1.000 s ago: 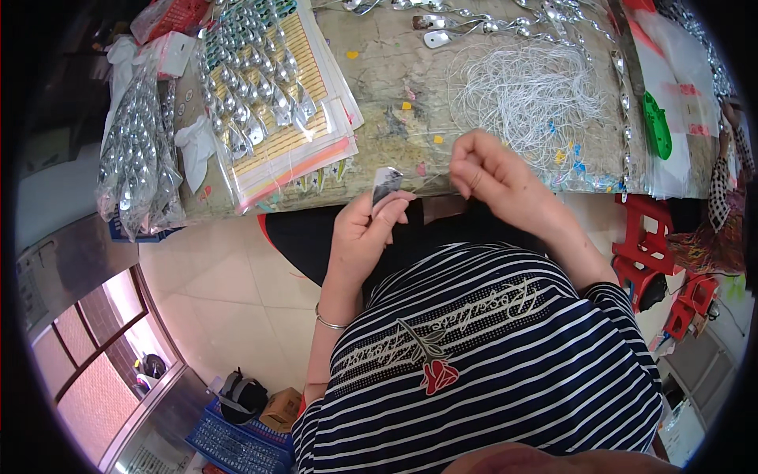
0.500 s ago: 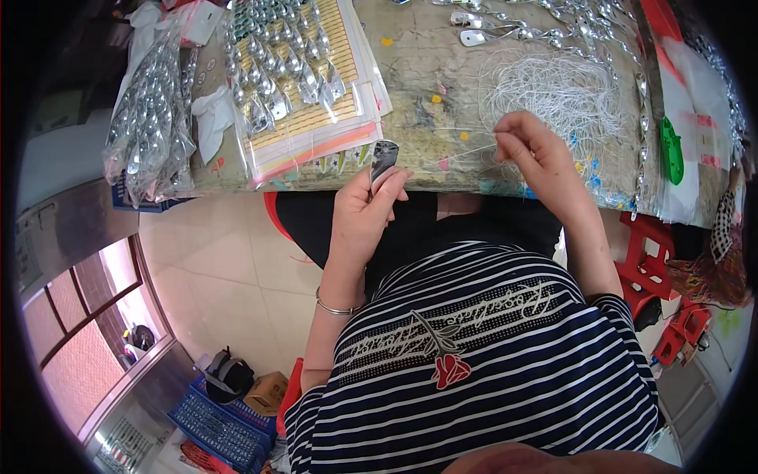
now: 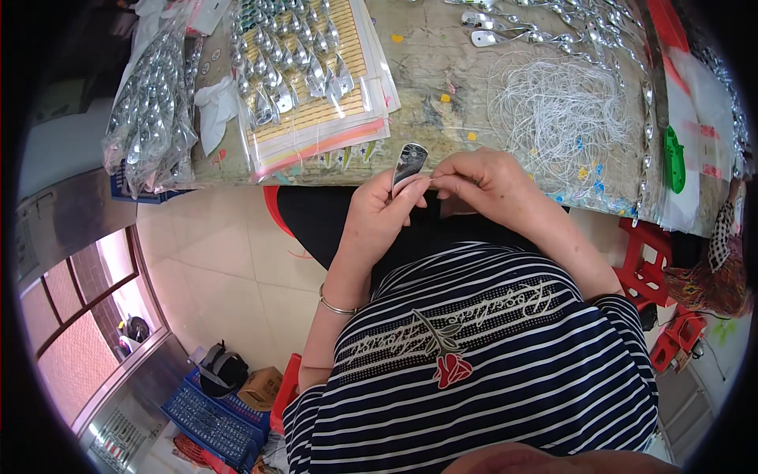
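The right hand (image 3: 491, 183) has come back from the pile of white strings (image 3: 553, 107) and now meets the left hand (image 3: 379, 217) at the table edge (image 3: 442, 158). The left fingers are clamped on a shiny metal teardrop (image 3: 409, 163), held upright. The right fingertips are pinched together just beside it, perhaps on a string too thin to see. Cards of teardrops (image 3: 304, 67) lie further left.

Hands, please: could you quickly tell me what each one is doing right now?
Left hand: closed on a shiny metal spoon-shaped piece.
Right hand: fingertips pinched near that piece; contents cannot be told.
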`<act>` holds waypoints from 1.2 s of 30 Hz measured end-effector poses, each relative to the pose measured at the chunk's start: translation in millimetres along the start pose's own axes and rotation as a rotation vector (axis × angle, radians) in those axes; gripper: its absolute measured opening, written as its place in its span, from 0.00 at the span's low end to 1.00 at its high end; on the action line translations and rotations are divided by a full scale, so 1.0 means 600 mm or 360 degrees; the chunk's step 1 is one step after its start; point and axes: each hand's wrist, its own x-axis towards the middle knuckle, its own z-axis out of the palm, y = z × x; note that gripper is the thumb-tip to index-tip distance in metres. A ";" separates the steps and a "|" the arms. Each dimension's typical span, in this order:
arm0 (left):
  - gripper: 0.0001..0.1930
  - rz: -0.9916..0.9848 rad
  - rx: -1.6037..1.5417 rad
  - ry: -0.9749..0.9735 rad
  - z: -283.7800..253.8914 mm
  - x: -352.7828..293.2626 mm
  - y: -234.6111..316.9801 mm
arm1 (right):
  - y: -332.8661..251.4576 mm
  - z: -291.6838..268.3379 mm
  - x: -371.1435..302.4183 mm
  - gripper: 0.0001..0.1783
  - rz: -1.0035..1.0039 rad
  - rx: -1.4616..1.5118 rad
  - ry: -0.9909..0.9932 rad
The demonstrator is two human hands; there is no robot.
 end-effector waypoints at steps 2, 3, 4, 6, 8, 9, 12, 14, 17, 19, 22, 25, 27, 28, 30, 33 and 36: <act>0.09 -0.0014 -0.0031 -0.0002 0.000 0.002 -0.004 | -0.001 -0.010 -0.003 0.06 -0.0086 -0.0065 0.0021; 0.11 -0.0008 -0.0039 -0.0001 -0.001 0.004 -0.004 | -0.004 -0.016 -0.006 0.06 0.0003 0.0046 0.0113; 0.12 -0.0001 -0.0047 0.0000 -0.001 0.005 -0.004 | -0.006 -0.020 -0.009 0.07 0.0091 0.0157 0.0206; 0.14 0.0022 -0.0088 -0.0054 -0.001 0.010 -0.004 | -0.008 -0.023 -0.015 0.07 0.0074 0.0257 0.0267; 0.16 0.0044 -0.0125 -0.0107 0.003 0.011 -0.002 | -0.012 -0.021 -0.016 0.07 0.0067 0.0824 0.0254; 0.17 0.0061 -0.0141 -0.0132 0.007 0.010 0.001 | -0.014 -0.020 -0.014 0.07 0.0066 0.0824 0.0259; 0.19 0.0064 -0.0143 -0.0177 0.013 0.009 0.004 | -0.013 -0.017 -0.009 0.05 0.0166 0.0804 0.0163; 0.20 0.0047 -0.0130 -0.0191 0.015 0.008 0.006 | -0.001 -0.010 -0.008 0.05 0.0105 0.0695 0.0235; 0.18 0.0085 -0.0122 -0.0172 0.017 0.006 0.010 | 0.009 -0.013 -0.010 0.04 0.0150 0.0505 0.0293; 0.16 0.0081 -0.0151 -0.0151 0.017 0.005 0.010 | 0.010 -0.015 -0.010 0.04 0.0134 0.0461 0.0308; 0.15 0.0119 -0.0152 -0.0109 0.018 0.004 0.006 | 0.014 -0.015 -0.011 0.05 0.0078 0.0427 0.0370; 0.16 0.0111 -0.0168 -0.0112 0.019 0.005 0.006 | 0.012 -0.013 -0.012 0.06 0.0046 0.0452 0.0433; 0.15 0.0113 -0.0164 -0.0103 0.021 0.003 0.010 | 0.010 -0.014 -0.013 0.06 0.0059 0.0462 0.0455; 0.15 0.0115 -0.0160 -0.0092 0.022 0.003 0.012 | 0.009 -0.015 -0.013 0.06 0.0064 0.0458 0.0445; 0.15 0.0123 -0.0156 -0.0076 0.021 0.002 0.008 | 0.006 -0.016 -0.013 0.06 0.0068 0.0456 0.0435; 0.15 0.0137 -0.0151 -0.0064 0.022 0.001 0.006 | 0.002 -0.016 -0.014 0.04 0.0073 0.0405 0.0400; 0.15 0.0132 -0.0157 -0.0067 0.020 0.001 0.002 | 0.002 -0.015 -0.014 0.04 0.0030 0.0448 0.0410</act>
